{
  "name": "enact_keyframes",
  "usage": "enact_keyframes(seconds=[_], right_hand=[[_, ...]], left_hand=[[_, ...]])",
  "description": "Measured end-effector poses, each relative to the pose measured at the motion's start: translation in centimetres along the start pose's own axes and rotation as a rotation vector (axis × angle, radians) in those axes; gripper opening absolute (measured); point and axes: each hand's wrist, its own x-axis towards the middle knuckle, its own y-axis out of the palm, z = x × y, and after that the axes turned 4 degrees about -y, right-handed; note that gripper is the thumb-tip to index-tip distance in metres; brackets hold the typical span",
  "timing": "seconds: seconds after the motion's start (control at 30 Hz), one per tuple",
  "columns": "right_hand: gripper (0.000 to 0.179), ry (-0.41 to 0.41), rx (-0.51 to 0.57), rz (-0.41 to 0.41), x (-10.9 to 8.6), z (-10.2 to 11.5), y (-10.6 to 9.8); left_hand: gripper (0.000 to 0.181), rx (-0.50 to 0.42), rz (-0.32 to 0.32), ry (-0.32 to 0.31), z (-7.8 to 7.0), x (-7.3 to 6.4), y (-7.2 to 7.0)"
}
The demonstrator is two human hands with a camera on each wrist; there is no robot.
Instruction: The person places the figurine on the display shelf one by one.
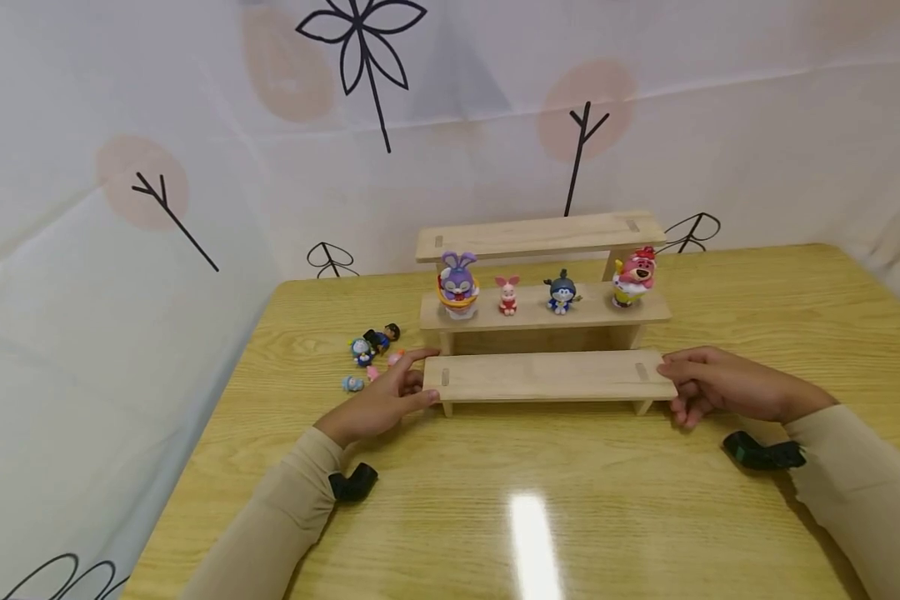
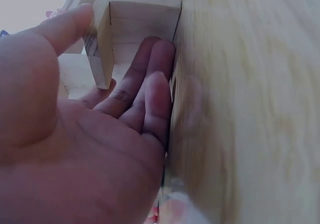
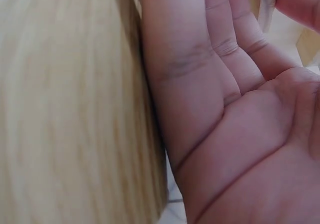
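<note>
A three-tier wooden display shelf stands on the table in the head view. My left hand grips the left end of its lowest tier, with the thumb at the front corner. In the left wrist view that thumb lies on the board's edge and the other fingers reach underneath. At the opposite end, my right hand holds the same tier by its right edge. On the middle tier stand a purple rabbit figurine, a small pink pig figurine, a dark-blue-capped figurine and a pink bear figurine.
Several small figurines lie left of the shelf, among them a blue-and-white one, a black-capped one and a light blue one. The wooden table reaches back to a patterned cloth.
</note>
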Motion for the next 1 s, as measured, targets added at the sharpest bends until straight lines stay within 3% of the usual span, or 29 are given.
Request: enact_keyframes(seconds=[0.13,0.23,0.33,0.5,0.6,0.67,0.77,1.0], right_hand=[[0.032,-0.005,0.002,-0.002,-0.1,-0.2,-0.2],[0.032,-0.017,0.0,0.002,-0.1,-0.2,-0.2],[0.031,-0.03,0.004,0.009,0.0,-0.3,-0.3],[0.031,-0.063,0.047,0.041,0.2,-0.5,-0.5],[0.032,-0.08,0.063,0.052,0.2,-0.6,-0.5],[0.031,-0.085,0.066,0.051,0.2,-0.7,-0.6],[0.031,-0.086,0.067,0.047,0.2,-0.7,-0.5],[0.03,-0.076,0.025,0.022,0.4,-0.7,-0.5]], left_hand=[[0.069,0.043,0.003,0.013,-0.4,-0.1,-0.3],[0.066,0.106,-0.046,0.005,-0.9,-0.4,-0.8],[0.058,0.181,-0.148,0.019,-1.4,-0.8,-1.6],[0.044,0.311,-0.376,0.057,-2.2,-0.8,-3.3],[0.04,0.423,-0.499,0.036,-2.0,-0.2,-4.4],[0.039,0.497,-0.55,0.017,-1.7,0.4,-5.1],[0.04,0.57,-0.566,-0.04,-1.2,1.0,-5.8],[0.047,0.608,-0.471,-0.153,-0.4,2.0,-6.9]])
